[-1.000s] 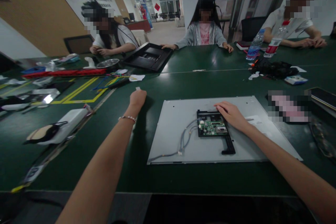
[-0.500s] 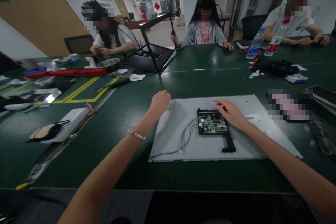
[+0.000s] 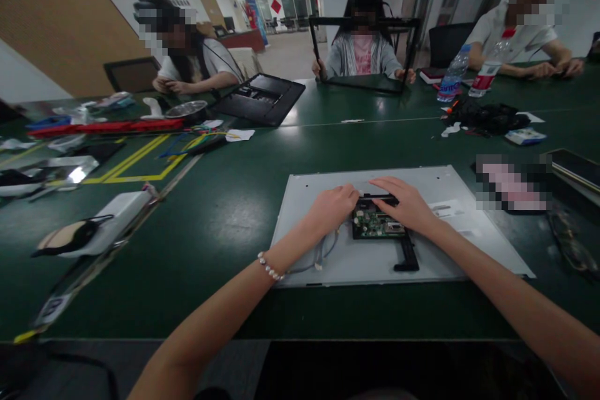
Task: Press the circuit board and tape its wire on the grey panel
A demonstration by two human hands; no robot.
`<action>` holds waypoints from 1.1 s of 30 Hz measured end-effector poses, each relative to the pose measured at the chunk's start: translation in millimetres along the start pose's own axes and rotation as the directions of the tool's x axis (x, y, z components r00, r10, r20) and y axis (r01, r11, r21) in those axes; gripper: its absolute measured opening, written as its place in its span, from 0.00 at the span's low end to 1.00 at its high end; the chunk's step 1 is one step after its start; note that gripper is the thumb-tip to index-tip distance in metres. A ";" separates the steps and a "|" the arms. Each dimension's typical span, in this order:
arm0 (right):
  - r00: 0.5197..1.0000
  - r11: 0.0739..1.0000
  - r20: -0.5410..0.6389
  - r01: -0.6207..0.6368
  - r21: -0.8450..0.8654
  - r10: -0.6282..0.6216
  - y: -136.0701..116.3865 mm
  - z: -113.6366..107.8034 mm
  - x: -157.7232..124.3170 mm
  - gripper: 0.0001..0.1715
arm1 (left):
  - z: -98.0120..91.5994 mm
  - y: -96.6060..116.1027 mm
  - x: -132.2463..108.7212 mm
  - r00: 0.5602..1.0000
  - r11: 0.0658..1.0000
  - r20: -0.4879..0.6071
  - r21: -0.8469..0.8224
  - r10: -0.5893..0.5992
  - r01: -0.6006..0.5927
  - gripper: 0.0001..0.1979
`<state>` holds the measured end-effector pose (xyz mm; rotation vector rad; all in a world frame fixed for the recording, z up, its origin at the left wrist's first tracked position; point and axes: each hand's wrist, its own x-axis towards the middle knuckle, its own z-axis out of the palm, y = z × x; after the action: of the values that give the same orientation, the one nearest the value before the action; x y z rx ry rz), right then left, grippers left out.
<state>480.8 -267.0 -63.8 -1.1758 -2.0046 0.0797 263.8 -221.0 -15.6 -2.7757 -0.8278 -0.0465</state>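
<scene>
A grey metal panel [image 3: 450,250] lies flat on the green table in front of me. A green circuit board [image 3: 377,225] in a black frame sits on the panel's middle, with grey cables [image 3: 323,253] running off its left side. My left hand [image 3: 332,209] rests closed at the board's left edge, over the cables. My right hand [image 3: 405,203] lies on the board's far edge, fingers stretched toward the left hand. What my left fingers pinch, if anything, is hidden.
Three people sit across the table; the middle one holds a black frame [image 3: 363,22] upright. A black monitor back cover [image 3: 260,97] lies far left. Bottles [image 3: 485,75], cables and a dark bundle [image 3: 487,119] sit far right. A white device [image 3: 107,225] lies at my left.
My left hand has come back from the far left of the table onto the panel beside the circuit board. The person opposite has lifted the black frame upright.
</scene>
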 end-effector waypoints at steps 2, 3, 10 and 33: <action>1.000 1.000 0.005 0.005 0.014 -0.005 -1.6 -0.2 1.7 0.22 | -2.6 4.2 -2.2 1.000 1.000 0.007 -0.002 0.031 -0.031 0.13; 1.000 1.000 0.010 0.010 0.022 -0.011 -2.4 -0.6 2.2 0.20 | -3.4 6.3 -2.9 0.999 0.999 0.008 -0.012 0.038 -0.038 0.13; 0.996 0.999 0.091 0.023 0.034 -0.026 -9.1 -3.9 1.8 0.13 | 2.9 17.7 -1.1 1.000 0.995 0.020 -0.104 0.013 -0.011 0.14; 0.981 0.971 -0.016 -0.194 -0.136 0.193 17.5 -14.0 -4.0 0.11 | 20.3 12.8 -2.4 0.982 0.927 0.038 -0.327 -0.182 0.185 0.17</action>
<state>503.5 -264.6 -64.0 -1.4573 -1.9126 0.0382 268.0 -227.7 -38.4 -2.9924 -1.1781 -0.2293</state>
